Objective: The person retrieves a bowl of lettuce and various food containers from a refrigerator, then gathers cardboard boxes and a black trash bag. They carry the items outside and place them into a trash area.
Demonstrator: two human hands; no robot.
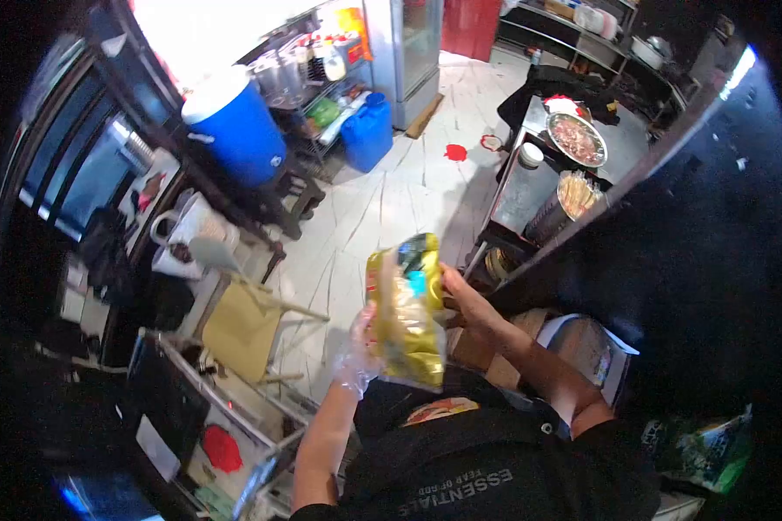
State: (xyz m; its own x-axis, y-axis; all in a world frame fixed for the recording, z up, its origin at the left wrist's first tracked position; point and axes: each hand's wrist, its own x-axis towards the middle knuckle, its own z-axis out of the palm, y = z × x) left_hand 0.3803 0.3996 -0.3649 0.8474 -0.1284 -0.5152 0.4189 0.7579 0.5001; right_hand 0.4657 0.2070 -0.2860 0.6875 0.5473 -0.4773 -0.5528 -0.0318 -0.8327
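Note:
A shiny gold plastic packet (421, 334) with a clear window and pale contents is held upright in front of my chest, above the floor. My left hand (359, 352), in a thin clear plastic glove, grips its left edge. On the far side, my right hand (462, 293) holds the packet's right edge; some of its fingers are hidden behind the packet. Ahead to the right, a metal work table (514, 198) bears a round tray (577, 140) of what looks like chopped meat, a small white tub (531, 154) and a metal pot of pale sticks (577, 193).
To my left stands a tan folding chair (239, 330). Beyond it are a blue drink cooler (239, 130) on a dark stool and a blue jerrycan (367, 135). A dark partition (669, 234) runs along my right, with cardboard boxes (504, 373) low beside me.

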